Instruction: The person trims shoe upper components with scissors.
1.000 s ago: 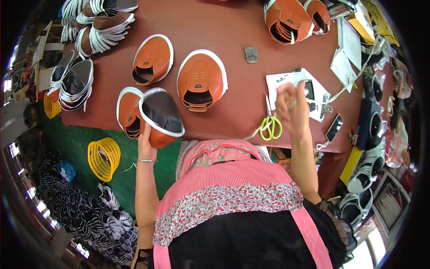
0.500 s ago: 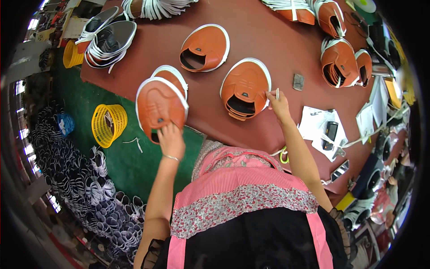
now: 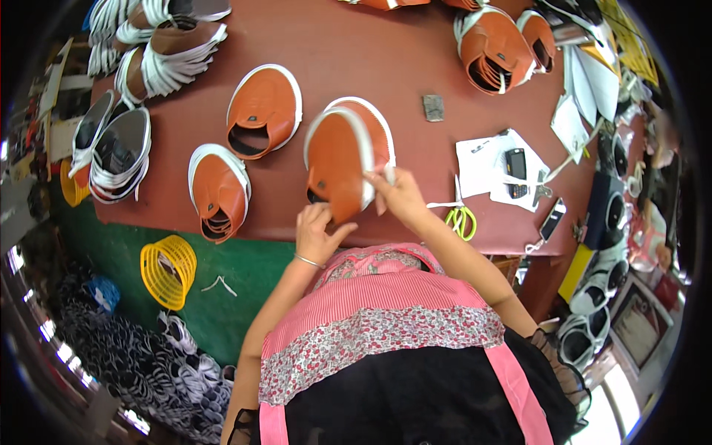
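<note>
An orange shoe upper with a white rim [image 3: 332,152] is held tilted over the table, a little blurred. My left hand [image 3: 317,236] has its bent fingers and thumb around the upper's lower end, at the opening. My right hand [image 3: 400,196] pinches its right edge; a small whitish piece shows at those fingers, too small to name. Partly hidden behind it lies another orange upper [image 3: 377,122]. To the left, two more rest on the table: a farther orange upper [image 3: 271,104] and a nearer orange upper [image 3: 219,185].
Green-handled scissors [image 3: 461,221], a grey block [image 3: 433,108], papers [image 3: 478,167] and a black handheld device [image 3: 516,172] lie to the right. Stacked uppers [image 3: 178,63] fill the far left; orange uppers [image 3: 493,52] stand far right. A yellow basket [image 3: 169,272] is beyond the table's edge.
The held upper has come right, in front of another upper, and my right hand has taken its edge. One upper now lies alone at the left. The view has shifted right.
</note>
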The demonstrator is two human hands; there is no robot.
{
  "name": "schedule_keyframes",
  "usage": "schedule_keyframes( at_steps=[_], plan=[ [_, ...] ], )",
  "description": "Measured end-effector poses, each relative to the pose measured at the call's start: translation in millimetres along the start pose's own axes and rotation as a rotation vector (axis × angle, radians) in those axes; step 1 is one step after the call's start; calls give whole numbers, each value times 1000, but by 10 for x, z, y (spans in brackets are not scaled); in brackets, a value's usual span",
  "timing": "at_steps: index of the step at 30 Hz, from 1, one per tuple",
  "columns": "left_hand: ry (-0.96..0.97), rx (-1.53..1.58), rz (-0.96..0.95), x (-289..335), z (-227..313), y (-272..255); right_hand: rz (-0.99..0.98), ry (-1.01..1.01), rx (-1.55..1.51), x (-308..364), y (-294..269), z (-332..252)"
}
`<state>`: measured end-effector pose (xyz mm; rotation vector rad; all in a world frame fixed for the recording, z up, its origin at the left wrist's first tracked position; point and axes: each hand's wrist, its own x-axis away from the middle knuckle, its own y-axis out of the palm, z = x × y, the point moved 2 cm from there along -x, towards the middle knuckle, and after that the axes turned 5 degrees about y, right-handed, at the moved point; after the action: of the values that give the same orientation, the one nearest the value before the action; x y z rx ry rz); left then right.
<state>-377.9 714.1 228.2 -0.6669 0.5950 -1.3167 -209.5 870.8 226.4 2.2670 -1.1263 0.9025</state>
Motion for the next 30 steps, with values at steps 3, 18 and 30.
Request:
schedule_keyframes(
  at_steps=[3,18,30],
  plan=[
    [-415,594,61,137,-36,51,213,-95,-44,-139,-213,219],
    [24,-63,-57,-152,46,269,74,4,-242,-316,-386,248],
    [-10,-622,-335,-458,-931,-794,242,89,-209,-257,-522,371]
  ],
)
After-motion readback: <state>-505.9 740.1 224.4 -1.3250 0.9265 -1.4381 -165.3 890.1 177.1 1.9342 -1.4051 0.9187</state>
